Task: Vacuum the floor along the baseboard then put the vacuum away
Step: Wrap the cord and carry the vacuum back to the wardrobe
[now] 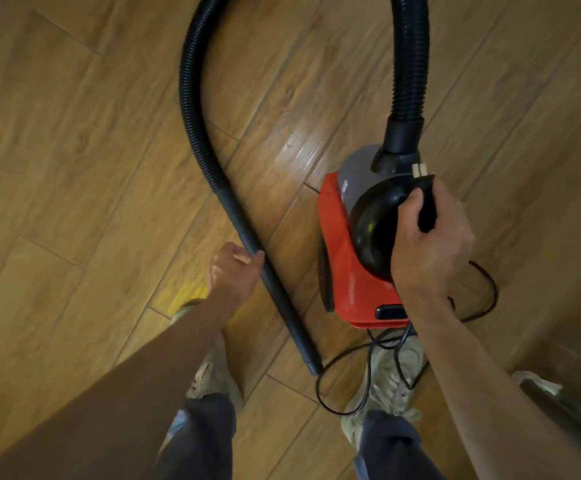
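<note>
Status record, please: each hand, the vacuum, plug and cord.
left hand: grips the black wand
right hand: holds the plug, prongs bare, over the vacuum
vacuum: red canister, hose attached on top
cord: loose loops on the wood floor, around the shoes

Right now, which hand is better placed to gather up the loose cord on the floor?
The right hand: it holds the plug, and the cord trails below it. The left hand grips the wand.
</note>
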`<action>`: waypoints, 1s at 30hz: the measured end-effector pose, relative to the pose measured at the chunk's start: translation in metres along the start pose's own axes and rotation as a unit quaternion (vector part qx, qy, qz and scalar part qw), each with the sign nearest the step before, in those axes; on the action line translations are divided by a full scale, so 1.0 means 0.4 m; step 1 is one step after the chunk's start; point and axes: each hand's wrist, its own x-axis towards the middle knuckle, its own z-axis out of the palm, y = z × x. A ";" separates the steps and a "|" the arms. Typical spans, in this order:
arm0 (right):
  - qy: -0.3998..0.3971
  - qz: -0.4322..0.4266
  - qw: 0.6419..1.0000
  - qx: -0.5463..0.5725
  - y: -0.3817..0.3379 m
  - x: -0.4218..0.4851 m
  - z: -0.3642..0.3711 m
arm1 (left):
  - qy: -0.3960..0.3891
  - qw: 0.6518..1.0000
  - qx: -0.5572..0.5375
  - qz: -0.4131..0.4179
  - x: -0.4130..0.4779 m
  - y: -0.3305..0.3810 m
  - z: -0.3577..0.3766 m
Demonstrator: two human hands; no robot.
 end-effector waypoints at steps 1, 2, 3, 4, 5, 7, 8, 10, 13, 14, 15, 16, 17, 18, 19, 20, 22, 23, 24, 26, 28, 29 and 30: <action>0.005 0.000 1.000 0.000 -0.003 -0.001 0.001 | 0.005 1.000 0.013 -0.014 0.029 -0.001 0.002; 0.014 0.003 1.000 0.002 -0.007 -0.003 0.002 | 0.006 0.999 0.021 -0.029 0.058 -0.001 0.007; 0.024 0.009 1.000 0.003 -0.011 -0.005 0.001 | 0.004 0.999 0.025 -0.037 0.082 0.003 0.014; 0.030 0.020 0.999 0.003 -0.014 -0.006 0.001 | 0.000 0.999 0.026 -0.040 0.107 0.010 0.022; 0.030 0.036 0.999 0.001 -0.017 -0.007 0.001 | -0.002 0.999 0.030 -0.036 0.129 0.018 0.031; 0.024 0.065 0.997 -0.014 -0.015 -0.009 -0.001 | -0.004 0.999 0.034 -0.025 0.171 0.029 0.051; 0.023 0.073 0.997 -0.025 -0.010 -0.010 -0.001 | -0.005 0.999 0.035 -0.023 0.193 0.030 0.060; 0.022 0.077 0.996 -0.045 -0.005 -0.009 -0.003 | -0.003 0.999 0.043 -0.020 0.219 0.036 0.074; 0.014 0.085 0.995 -0.056 -0.003 -0.004 -0.003 | -0.001 1.000 0.002 -0.026 0.227 0.029 0.070; 0.013 0.080 0.995 -0.053 -0.004 -0.003 -0.003 | -0.002 1.000 -0.015 -0.026 0.223 0.020 0.062; 0.011 0.071 0.996 -0.044 -0.007 -0.002 -0.004 | 0.001 1.000 -0.023 -0.020 0.212 0.012 0.051; 0.008 0.061 0.998 -0.032 -0.009 -0.003 -0.006 | 0.006 1.000 -0.019 -0.009 0.200 0.002 0.038; 0.006 0.050 0.998 -0.022 -0.010 -0.003 -0.008 | 0.008 1.000 -0.014 0.005 0.184 -0.008 0.022; 0.005 0.043 0.999 -0.012 -0.010 -0.002 -0.010 | 0.009 1.000 -0.009 0.015 0.167 -0.016 0.005; 0.002 0.041 0.999 -0.005 -0.011 0.001 -0.013 | 0.009 1.000 -0.007 0.026 0.147 -0.021 -0.014; -0.002 0.043 0.999 -0.001 -0.013 0.003 -0.016 | 0.008 0.999 -0.005 0.033 0.127 -0.024 -0.035; -0.017 0.053 0.998 0.001 -0.023 0.004 -0.026 | 0.009 0.999 -0.005 0.047 0.081 -0.017 -0.083; -0.030 0.057 0.998 0.003 -0.032 0.000 -0.033 | 0.012 0.998 -0.007 0.053 0.056 -0.010 -0.111; -0.042 0.060 0.997 0.005 -0.045 -0.005 -0.041 | 0.016 0.998 -0.013 0.059 0.032 -0.003 -0.139; -0.058 0.069 0.996 0.007 -0.079 -0.016 -0.066 | 0.022 0.997 -0.022 0.072 -0.017 0.015 -0.193; -0.065 0.072 0.995 0.011 -0.124 -0.022 -0.098 | 0.028 0.996 -0.019 0.085 -0.068 0.038 -0.245; -0.069 0.070 0.995 0.016 -0.147 -0.022 -0.117 | 0.032 0.995 -0.020 0.089 -0.095 0.049 -0.272; -0.073 0.067 0.995 0.023 -0.172 -0.019 -0.139 | 0.035 0.995 -0.028 0.091 -0.123 0.061 -0.297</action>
